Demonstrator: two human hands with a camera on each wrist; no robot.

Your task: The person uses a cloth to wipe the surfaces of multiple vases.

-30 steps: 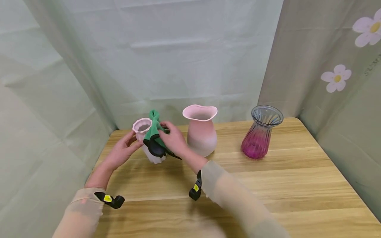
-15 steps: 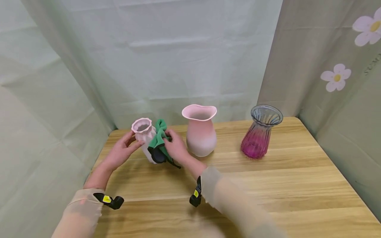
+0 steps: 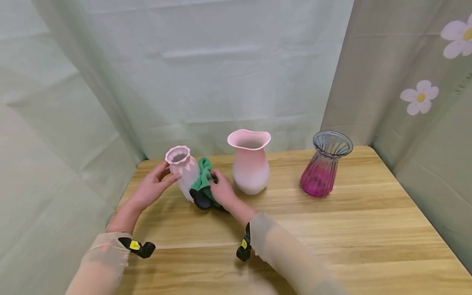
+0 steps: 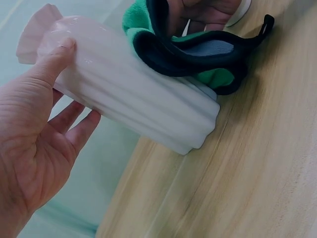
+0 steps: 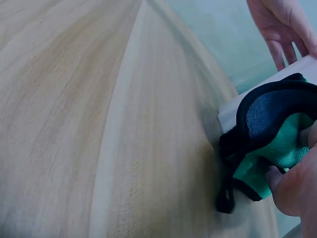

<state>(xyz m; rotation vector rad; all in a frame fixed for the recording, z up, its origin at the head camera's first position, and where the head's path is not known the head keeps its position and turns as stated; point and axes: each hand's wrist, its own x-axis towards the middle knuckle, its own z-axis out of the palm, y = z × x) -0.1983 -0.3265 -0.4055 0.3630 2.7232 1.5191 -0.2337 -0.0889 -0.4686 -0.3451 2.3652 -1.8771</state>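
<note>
A small pale pink vase (image 3: 187,175) with a scalloped rim and fluted sides leans on the table's left part. My left hand (image 3: 152,187) grips it near the neck, thumb on one side and fingers on the other, as the left wrist view shows. In my right hand (image 3: 223,191) is a bunched green cloth (image 3: 202,182) with dark edging, a dark blue-grey underside and a hanging loop. The cloth (image 4: 188,54) lies against the vase's right side, low on its body. Part of the right hand's fingers is hidden by the cloth.
A larger pink-and-white vase (image 3: 250,172) with a wavy rim stands just right of my right hand. Farther right is a glass vase (image 3: 320,174), magenta below and grey-blue above. Curtains (image 3: 228,73) hang close behind the wooden table (image 3: 332,237).
My right hand has moved the cloth down along the vase's right side, from near the rim to the lower body. The left hand keeps its hold with little movement.
</note>
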